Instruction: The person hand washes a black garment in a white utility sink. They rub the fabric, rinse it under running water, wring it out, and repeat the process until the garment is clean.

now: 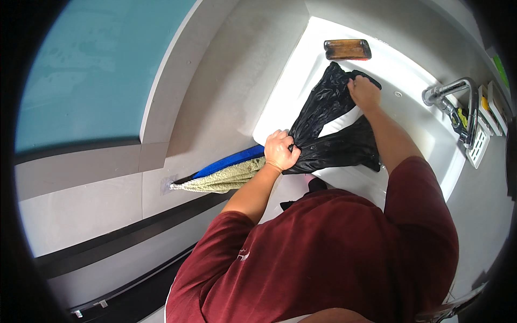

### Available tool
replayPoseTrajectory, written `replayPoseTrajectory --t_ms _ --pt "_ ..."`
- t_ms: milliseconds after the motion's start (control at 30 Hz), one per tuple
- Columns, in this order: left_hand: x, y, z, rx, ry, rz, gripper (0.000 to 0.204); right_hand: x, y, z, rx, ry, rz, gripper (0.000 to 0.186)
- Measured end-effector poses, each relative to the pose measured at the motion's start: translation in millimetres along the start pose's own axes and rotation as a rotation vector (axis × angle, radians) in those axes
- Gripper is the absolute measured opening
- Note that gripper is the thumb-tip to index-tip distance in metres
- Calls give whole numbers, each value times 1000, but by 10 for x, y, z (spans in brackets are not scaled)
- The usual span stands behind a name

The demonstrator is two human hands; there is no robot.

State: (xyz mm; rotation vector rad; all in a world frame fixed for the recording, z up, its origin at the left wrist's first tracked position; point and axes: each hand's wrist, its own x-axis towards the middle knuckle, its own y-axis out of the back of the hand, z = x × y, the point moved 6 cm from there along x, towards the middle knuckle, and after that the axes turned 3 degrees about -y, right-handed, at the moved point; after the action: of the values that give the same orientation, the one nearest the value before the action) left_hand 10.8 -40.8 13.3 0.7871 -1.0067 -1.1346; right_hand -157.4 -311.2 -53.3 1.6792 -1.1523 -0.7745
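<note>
A pair of wet-looking black trousers (326, 103) stretches across the white sink (274, 94), its two legs spreading apart toward the right. My left hand (283, 151) is closed round the bunched end, at the sink's left edge. Farther off and to the right, my right hand (364, 91) grips the far leg near its end, fingers curled into the cloth. The nearer leg hangs over the basin, partly behind my right forearm.
An amber-brown soap dish (348, 49) sits on the sink's far rim. At the right stand a chrome tap (474, 99) and a white slotted holder (477, 149). A pale yellow-green towel (223, 179) and a blue cloth (231, 160) hang on the left wall.
</note>
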Motion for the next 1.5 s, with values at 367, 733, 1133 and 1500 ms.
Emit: replayPoseTrajectory --t_ms 367,733,1133,1500 --pt "-29 5 -23 -28 1 4 15 102 -54 -728 -241 313 -40 23" --pt "-61 44 -20 -31 8 27 15 -33 -197 -1118 -153 391 -143 19" --pt "-48 18 -39 -8 26 -13 16 -358 -159 -1088 -86 302 -362 46" --pt "-62 -6 -57 -17 -5 0 16 -630 -263 -1072 -87 303 -325 45"
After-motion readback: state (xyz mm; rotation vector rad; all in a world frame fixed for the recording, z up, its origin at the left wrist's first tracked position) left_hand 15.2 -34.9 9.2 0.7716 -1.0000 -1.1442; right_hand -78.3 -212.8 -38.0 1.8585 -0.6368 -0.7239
